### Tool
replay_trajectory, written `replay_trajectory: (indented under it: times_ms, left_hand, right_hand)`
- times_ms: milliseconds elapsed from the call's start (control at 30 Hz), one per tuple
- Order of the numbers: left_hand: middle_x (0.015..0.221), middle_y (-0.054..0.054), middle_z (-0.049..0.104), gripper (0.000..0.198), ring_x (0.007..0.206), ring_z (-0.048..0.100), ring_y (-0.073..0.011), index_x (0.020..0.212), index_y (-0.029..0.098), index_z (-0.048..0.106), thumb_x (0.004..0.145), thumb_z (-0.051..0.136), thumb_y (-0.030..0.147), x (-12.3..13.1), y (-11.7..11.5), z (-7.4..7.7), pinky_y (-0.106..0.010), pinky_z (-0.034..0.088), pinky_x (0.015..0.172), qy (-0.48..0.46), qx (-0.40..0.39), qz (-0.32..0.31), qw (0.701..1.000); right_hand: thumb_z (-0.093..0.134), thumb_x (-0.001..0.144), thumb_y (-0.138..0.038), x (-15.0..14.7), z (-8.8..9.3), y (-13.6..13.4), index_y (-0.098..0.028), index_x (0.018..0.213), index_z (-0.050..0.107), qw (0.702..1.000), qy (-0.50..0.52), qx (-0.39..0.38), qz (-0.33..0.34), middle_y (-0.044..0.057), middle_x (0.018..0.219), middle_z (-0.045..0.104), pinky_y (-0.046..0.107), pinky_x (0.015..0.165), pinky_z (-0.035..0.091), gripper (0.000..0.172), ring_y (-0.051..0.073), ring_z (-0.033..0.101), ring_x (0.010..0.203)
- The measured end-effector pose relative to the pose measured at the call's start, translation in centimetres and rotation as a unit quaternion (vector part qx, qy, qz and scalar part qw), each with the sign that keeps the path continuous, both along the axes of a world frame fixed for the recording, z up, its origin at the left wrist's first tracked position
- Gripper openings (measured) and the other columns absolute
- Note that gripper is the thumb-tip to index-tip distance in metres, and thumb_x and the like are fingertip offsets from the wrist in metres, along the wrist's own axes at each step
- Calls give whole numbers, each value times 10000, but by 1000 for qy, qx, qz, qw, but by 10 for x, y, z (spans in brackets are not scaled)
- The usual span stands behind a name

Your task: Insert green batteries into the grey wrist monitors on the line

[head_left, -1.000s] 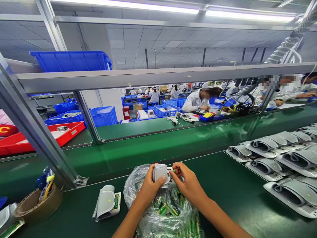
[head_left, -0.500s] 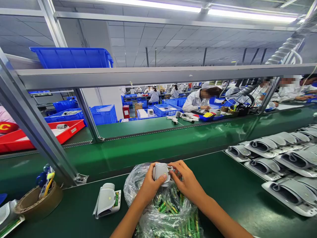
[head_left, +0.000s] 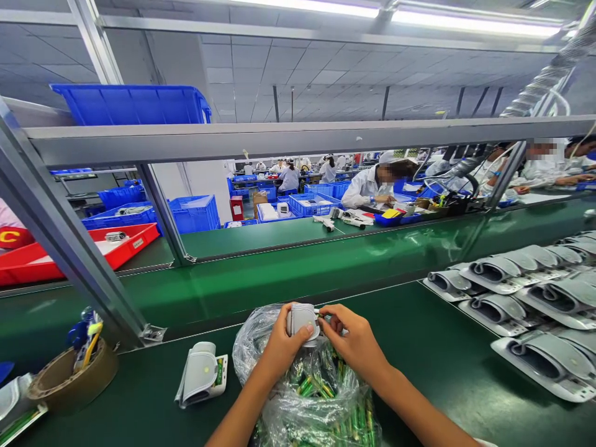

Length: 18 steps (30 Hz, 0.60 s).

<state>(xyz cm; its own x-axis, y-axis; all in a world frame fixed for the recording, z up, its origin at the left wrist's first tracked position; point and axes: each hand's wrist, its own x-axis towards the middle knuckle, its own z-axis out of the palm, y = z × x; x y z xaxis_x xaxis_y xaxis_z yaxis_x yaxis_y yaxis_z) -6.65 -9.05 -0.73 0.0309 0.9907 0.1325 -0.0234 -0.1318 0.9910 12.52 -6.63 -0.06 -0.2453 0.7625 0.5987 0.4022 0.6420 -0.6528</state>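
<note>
My left hand [head_left: 279, 347] grips a small grey-white device [head_left: 302, 318], thumb pressed on its face. My right hand [head_left: 351, 338] pinches at the device's right end, where a bit of green shows between the fingertips; I cannot tell if it is a battery. Both hands hover over a clear plastic bag [head_left: 307, 391] full of green batteries on the green bench. A second grey-white device [head_left: 200, 382] with a green battery in its open side lies to the left of the bag.
Rows of grey-white devices [head_left: 521, 298] lie on the right of the bench. A tape roll holding pens [head_left: 69, 379] stands at the left by a metal frame post [head_left: 69, 248]. Beyond a green conveyor [head_left: 326, 261] are blue crates, a red tray [head_left: 116, 248] and seated people in white coats.
My right hand's fingers shifted on the device's right end, closing into a tighter pinch. The left hand keeps the same grip. The view dropped slightly.
</note>
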Motion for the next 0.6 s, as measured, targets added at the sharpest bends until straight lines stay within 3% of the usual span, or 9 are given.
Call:
replay_trajectory:
  times_ms: [167,333,600]
  left_hand:
    - [1194,-98,681,557,1069,631,-283,1240,215,602,793,801,483,3,-1,1,-361,481,950,73,8,19,997]
    - [1213,-104,690,535,1164,620,-321,1205,216,649,741,845,398,6,0,-1,-398,443,1030,117,39,51,991]
    - [1168,-90,708,486,1122,635,-319,1149,208,673,708,816,355,8,3,-2,-420,458,1016,113,30,78,990]
  right_hand:
    - [512,1010,-278,3,0,4,-201,918,664,998,-43,-21,30,37,864,626,287,644,486,193,150,585,680]
    - [496,921,-116,10,-5,11,-199,818,566,990,-125,-38,58,17,902,552,255,656,443,150,125,545,701]
    - [524,989,-154,7,17,-7,-174,907,722,913,-406,14,20,102,1028,672,294,743,478,215,205,626,895]
